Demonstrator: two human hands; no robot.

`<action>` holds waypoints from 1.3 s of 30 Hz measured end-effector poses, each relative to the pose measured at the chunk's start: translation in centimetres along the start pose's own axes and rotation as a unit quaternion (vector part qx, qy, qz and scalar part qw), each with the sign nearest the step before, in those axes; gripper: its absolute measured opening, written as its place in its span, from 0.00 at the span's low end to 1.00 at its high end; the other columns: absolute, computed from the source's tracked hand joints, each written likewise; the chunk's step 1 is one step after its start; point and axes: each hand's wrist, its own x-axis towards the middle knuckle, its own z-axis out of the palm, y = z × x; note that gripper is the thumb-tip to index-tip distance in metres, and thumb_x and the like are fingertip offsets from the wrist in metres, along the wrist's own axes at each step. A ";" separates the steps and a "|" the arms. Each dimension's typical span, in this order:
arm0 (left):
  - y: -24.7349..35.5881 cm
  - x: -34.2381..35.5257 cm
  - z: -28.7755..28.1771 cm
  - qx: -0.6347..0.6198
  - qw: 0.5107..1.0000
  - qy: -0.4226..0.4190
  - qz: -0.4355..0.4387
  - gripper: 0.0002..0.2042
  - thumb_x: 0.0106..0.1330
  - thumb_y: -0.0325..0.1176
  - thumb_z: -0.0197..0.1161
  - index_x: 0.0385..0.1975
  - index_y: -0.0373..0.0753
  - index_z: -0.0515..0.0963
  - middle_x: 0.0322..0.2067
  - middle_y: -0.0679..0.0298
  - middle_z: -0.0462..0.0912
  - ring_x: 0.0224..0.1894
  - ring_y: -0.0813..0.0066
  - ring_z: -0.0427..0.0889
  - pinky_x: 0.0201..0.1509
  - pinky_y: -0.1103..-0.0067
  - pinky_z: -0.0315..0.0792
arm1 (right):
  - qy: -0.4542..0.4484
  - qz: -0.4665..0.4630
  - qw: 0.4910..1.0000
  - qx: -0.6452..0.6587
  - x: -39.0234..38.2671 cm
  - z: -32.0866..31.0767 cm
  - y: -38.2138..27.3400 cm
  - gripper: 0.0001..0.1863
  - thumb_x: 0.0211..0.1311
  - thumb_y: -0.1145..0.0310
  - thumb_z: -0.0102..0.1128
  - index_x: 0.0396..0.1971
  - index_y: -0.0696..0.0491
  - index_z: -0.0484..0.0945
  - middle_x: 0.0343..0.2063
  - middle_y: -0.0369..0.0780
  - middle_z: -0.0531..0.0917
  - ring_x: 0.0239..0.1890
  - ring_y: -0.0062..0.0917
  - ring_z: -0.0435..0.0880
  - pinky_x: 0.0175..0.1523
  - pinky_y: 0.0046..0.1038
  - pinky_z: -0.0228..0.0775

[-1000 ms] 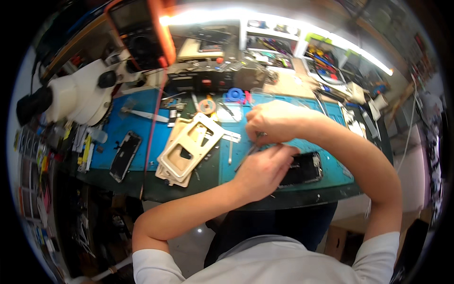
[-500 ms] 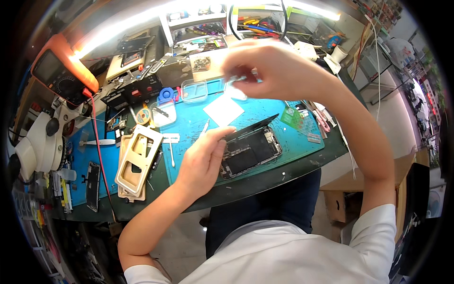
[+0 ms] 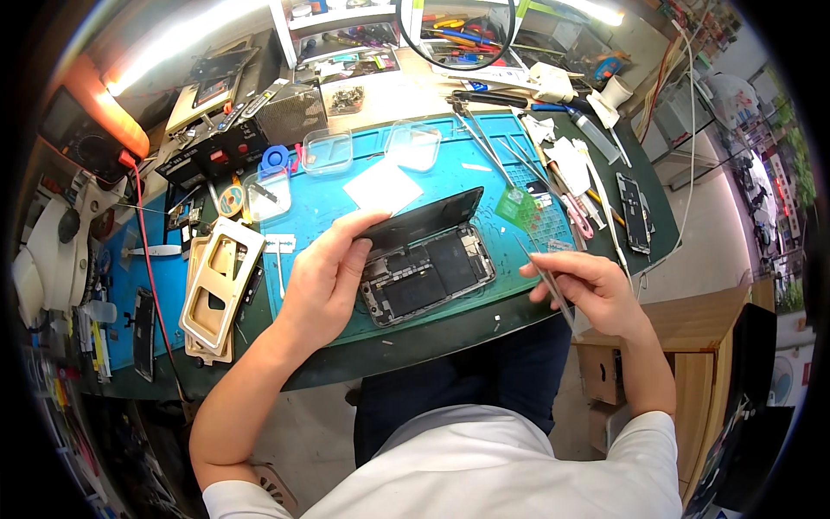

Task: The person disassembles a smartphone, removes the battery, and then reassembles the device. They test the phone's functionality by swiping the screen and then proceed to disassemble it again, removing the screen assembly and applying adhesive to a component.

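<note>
An opened black phone [image 3: 432, 277] lies on the blue mat [image 3: 320, 208], its interior with battery and parts facing up. My left hand [image 3: 320, 277] grips the raised screen [image 3: 437, 208] between thumb and fingers at its left end, holding it tilted up over the phone's far edge. My right hand [image 3: 596, 294], right of the phone near the mat's front edge, holds thin metal tweezers [image 3: 545, 277], their tips pointing forward. A white square pad [image 3: 380, 186] lies just behind the screen.
Tan metal trays [image 3: 197, 311] sit left; clear boxes [image 3: 324, 151] stand behind. Loose tools [image 3: 571, 173], a green grid card [image 3: 519, 208] and another phone [image 3: 634, 212] lie right. An orange multimeter [image 3: 95, 130] and white microscope [image 3: 43, 251] stand far left.
My right hand has come down and rightward from high over the mat and now holds tweezers beside the phone. My left hand has shifted up, lifting the screen more upright. The view has also turned.
</note>
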 end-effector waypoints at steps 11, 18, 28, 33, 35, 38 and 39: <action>-0.2 0.0 0.0 -0.022 1.000 0.005 -0.014 0.16 0.77 0.20 0.53 0.61 0.35 0.76 0.50 0.56 0.86 0.47 0.67 0.86 0.52 0.78 0.77 | 0.027 -0.179 0.949 -0.259 4.4 4.3 -2.2 0.09 0.61 0.82 0.66 0.41 0.57 0.83 0.37 0.41 0.86 0.35 0.28 0.88 0.39 0.29 0.80; -0.4 0.2 0.1 -0.028 1.000 0.009 -0.002 0.16 0.77 0.20 0.53 0.61 0.35 0.77 0.52 0.54 0.85 0.49 0.65 0.86 0.54 0.76 0.77 | 0.108 -0.254 0.874 -0.400 7.4 8.3 -0.8 0.10 0.49 0.74 0.76 0.30 0.52 0.82 0.30 0.36 0.81 0.31 0.33 0.82 0.34 0.32 0.74; -0.6 0.2 0.1 -0.052 0.999 0.008 -0.011 0.15 0.77 0.20 0.53 0.61 0.34 0.77 0.51 0.53 0.85 0.49 0.63 0.87 0.54 0.75 0.77 | 0.113 -0.272 0.859 -0.418 7.9 9.3 0.2 0.10 0.50 0.74 0.73 0.31 0.52 0.82 0.31 0.35 0.79 0.32 0.30 0.80 0.35 0.31 0.72; -0.6 0.2 0.1 -0.042 0.999 0.011 -0.002 0.15 0.77 0.21 0.53 0.61 0.34 0.77 0.51 0.53 0.85 0.49 0.63 0.87 0.54 0.75 0.77 | 0.115 -0.277 0.856 -0.422 7.9 9.4 0.3 0.09 0.51 0.73 0.73 0.32 0.53 0.81 0.31 0.35 0.79 0.33 0.29 0.80 0.35 0.31 0.72; -0.6 0.2 0.1 -0.052 0.999 0.011 -0.006 0.15 0.78 0.21 0.53 0.61 0.34 0.77 0.51 0.53 0.85 0.50 0.63 0.87 0.55 0.75 0.77 | 0.117 -0.277 0.855 -0.423 7.9 9.4 0.3 0.09 0.51 0.73 0.73 0.31 0.53 0.81 0.31 0.35 0.79 0.33 0.29 0.80 0.35 0.31 0.72; -0.6 0.2 0.1 -0.054 0.998 0.010 -0.007 0.15 0.78 0.21 0.53 0.60 0.34 0.77 0.52 0.53 0.85 0.50 0.64 0.86 0.55 0.75 0.77 | 0.120 -0.278 0.854 -0.422 7.9 9.5 0.3 0.09 0.51 0.73 0.73 0.31 0.53 0.81 0.31 0.35 0.79 0.33 0.29 0.80 0.36 0.31 0.72; -0.6 0.2 0.1 -0.053 0.999 0.010 -0.007 0.15 0.78 0.21 0.53 0.60 0.34 0.77 0.52 0.53 0.85 0.50 0.64 0.86 0.55 0.76 0.77 | 0.121 -0.279 0.854 -0.422 7.9 9.5 0.3 0.09 0.51 0.73 0.73 0.31 0.53 0.81 0.31 0.35 0.79 0.33 0.29 0.80 0.36 0.31 0.72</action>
